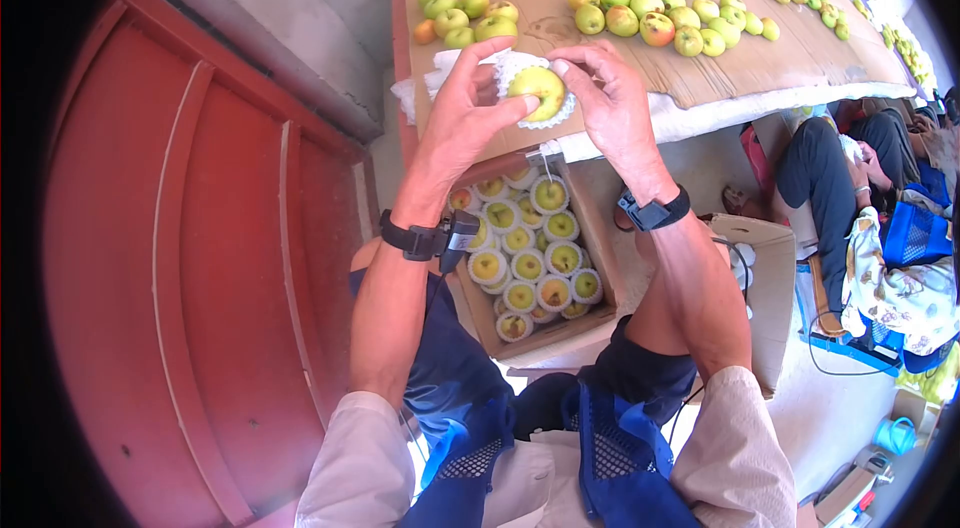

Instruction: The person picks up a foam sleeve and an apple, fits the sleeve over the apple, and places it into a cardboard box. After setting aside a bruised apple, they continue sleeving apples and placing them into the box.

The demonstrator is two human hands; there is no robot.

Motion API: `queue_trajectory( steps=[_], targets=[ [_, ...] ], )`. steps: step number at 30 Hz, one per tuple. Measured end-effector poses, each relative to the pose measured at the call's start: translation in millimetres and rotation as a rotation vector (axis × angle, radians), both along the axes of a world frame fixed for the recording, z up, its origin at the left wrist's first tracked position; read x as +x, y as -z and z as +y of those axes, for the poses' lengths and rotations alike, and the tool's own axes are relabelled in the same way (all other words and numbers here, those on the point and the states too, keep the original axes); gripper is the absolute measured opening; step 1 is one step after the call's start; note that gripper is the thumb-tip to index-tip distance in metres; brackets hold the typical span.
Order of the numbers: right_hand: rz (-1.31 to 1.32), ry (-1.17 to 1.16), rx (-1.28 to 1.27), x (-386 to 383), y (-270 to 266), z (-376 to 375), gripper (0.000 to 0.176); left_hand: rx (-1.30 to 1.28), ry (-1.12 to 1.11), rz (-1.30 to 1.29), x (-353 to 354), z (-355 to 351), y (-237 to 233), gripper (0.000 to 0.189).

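Observation:
A yellow-green apple (pixel 540 88) sits in a white foam net (pixel 561 115) above the table's near edge. My left hand (pixel 468 106) is closed round its left side, with the thumb pressed on the fruit. On the other side, my right hand (pixel 612 100) pinches the net's edge between thumb and fingers. More white foam nets (pixel 440 78) lie on the table behind my left hand. Below my hands stands a cardboard box (pixel 597 238) holding several netted apples (pixel 520 296) in rows.
Loose apples (pixel 655 26) lie in groups on the cardboard-covered table (pixel 740 68), with a smaller cluster (pixel 465 16) at its left. A red door (pixel 200 258) stands to my left. At right are an open carton (pixel 765 288) and a seated person's legs (pixel 825 173).

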State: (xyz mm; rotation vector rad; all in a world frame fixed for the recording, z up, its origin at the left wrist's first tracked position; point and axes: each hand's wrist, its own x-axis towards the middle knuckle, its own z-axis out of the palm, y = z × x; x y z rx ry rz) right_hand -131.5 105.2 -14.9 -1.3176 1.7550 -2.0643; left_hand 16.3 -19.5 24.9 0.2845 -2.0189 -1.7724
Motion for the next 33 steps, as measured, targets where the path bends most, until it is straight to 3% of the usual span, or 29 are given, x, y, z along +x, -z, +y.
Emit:
queue_trajectory(
  steps=[7,13,20,27,33],
  targets=[
    [0.126,0.107,0.032,7,-8,2,0.014,-0.006,-0.013,0.022,-1,-1,1,0.058],
    [0.014,0.034,-0.078,4,-1,-6,0.014,0.074,-0.053,0.056,-2,-5,8,0.051],
    [-0.042,0.026,-0.032,5,6,-8,0.027,0.296,-0.15,0.106,-2,-12,12,0.048],
    [-0.302,-0.056,0.008,14,-3,-6,0.026,0.325,-0.15,0.09,0,-10,11,0.049],
    [-0.322,-0.084,-0.04,10,1,-5,0.028,0.325,-0.09,0.043,0,-9,10,0.047]
  ],
)
